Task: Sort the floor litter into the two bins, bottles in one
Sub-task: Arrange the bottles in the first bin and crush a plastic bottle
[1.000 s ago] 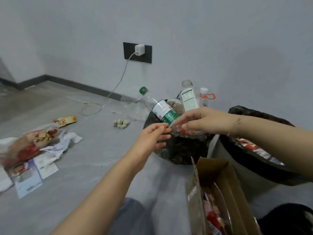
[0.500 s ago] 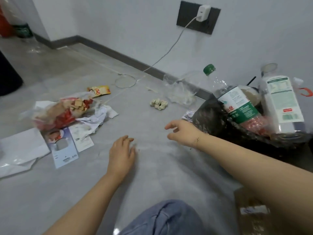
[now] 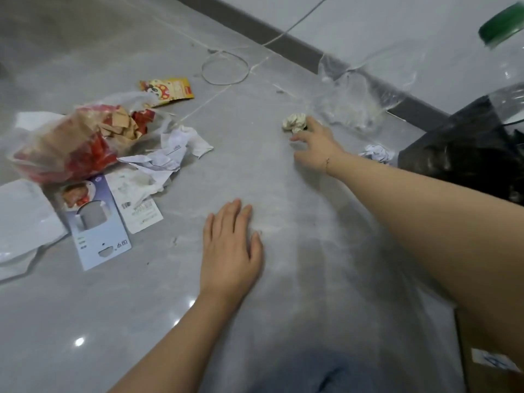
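Observation:
My right hand [image 3: 314, 146] reaches out over the grey floor, its fingertips touching a crumpled beige wad [image 3: 293, 121] that lies on the tiles; the thumb sits just below the wad. Flat on the floor nearer to me lies my left hand [image 3: 231, 245], fingers straight and holding nothing. At the right edge stands a bin with a black liner [image 3: 459, 154], and a clear bottle with a green cap [image 3: 502, 24] sticks out of it. A crumpled white paper ball [image 3: 377, 154] lies between my right wrist and that bin.
A litter pile lies at the left: a clear bag of red and brown scraps [image 3: 71, 143], a yellow wrapper [image 3: 167, 87], crumpled white paper [image 3: 170, 154], a blue card [image 3: 93, 217]. A clear plastic bag [image 3: 360, 95] lies by the skirting. A cable loop [image 3: 225, 66] lies on the floor, a cardboard box [image 3: 487, 350] stands lower right.
Both hands left the bottle bin. The view swung down to the floor, my left hand settled flat on it, and my right hand stretched forward to the beige wad.

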{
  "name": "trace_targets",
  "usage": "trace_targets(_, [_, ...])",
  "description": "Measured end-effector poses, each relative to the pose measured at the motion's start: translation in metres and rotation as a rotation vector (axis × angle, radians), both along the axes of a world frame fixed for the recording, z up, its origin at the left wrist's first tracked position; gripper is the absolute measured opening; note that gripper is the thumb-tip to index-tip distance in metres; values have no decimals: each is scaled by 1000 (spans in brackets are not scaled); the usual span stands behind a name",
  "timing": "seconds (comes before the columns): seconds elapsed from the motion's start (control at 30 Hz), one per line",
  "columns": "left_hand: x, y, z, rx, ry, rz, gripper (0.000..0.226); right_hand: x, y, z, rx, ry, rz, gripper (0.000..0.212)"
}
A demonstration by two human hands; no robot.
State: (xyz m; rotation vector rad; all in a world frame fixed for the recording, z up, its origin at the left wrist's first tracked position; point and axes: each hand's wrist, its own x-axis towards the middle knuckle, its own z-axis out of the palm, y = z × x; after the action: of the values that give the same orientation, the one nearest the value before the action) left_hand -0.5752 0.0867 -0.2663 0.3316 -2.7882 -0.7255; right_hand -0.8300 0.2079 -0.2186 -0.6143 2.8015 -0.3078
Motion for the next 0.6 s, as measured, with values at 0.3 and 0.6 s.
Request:
trace_targets(0.3, [-1,1,-1,-32,57,27,51,41,8,-7,-214,-7,155,35])
trace_targets(0.6, [1,3,0,-15,124,-33,59,141,33,29,-234,-25,565,51])
